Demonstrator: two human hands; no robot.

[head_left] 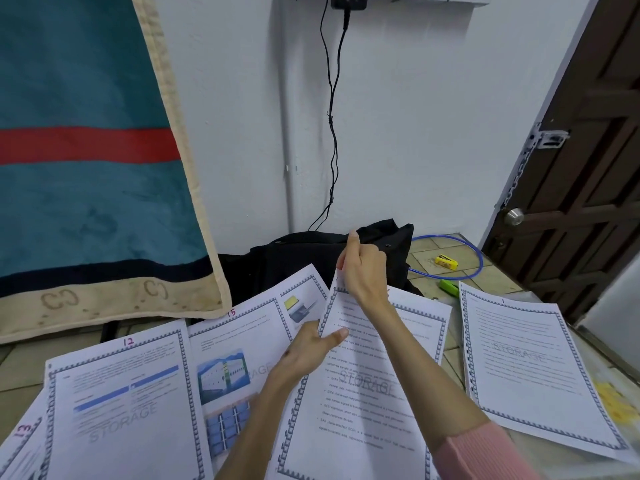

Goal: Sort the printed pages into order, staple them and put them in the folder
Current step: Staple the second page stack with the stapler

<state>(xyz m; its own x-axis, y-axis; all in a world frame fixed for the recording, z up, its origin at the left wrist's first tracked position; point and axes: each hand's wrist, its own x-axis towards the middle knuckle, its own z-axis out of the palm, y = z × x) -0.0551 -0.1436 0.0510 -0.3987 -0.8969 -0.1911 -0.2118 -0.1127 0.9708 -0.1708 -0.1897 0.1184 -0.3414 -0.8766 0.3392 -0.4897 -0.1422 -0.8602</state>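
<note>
Near the middle of the view, at about 6 o'clock from the black cloth (311, 261), both hands hold one printed sheet (356, 393) lifted a little over the other pages. The right hand (363, 268) pinches the top edge of this sheet, with the fingers curled and the index finger pointing up toward 12 o'clock; its sleeve (485, 452) is pink. The left hand (311, 348) grips the left edge of the same sheet, the thumb lying on the printed side. At 9 o'clock from the hands lies the page marked 15 (239, 344), with pictures on it, and further toward 8 o'clock the page marked 12 (121, 410); a page marked 13 (20, 445) shows only its corner at the left border. At 3 o'clock, apart from the held sheet, the page marked 1 (533, 368) lies on the tiled worktop (436, 251). Toward 1 o'clock, near the wall, there is a green stapler (449, 287), partly hidden behind that page, and a small yellow object (446, 262) inside a loop of blue cable (479, 261). A teal blanket (86, 168) with a red stripe hangs at 10 o'clock, and a dark wooden door (588, 168) stands at 2 o'clock. I cannot tell which thing is the folder.
</note>
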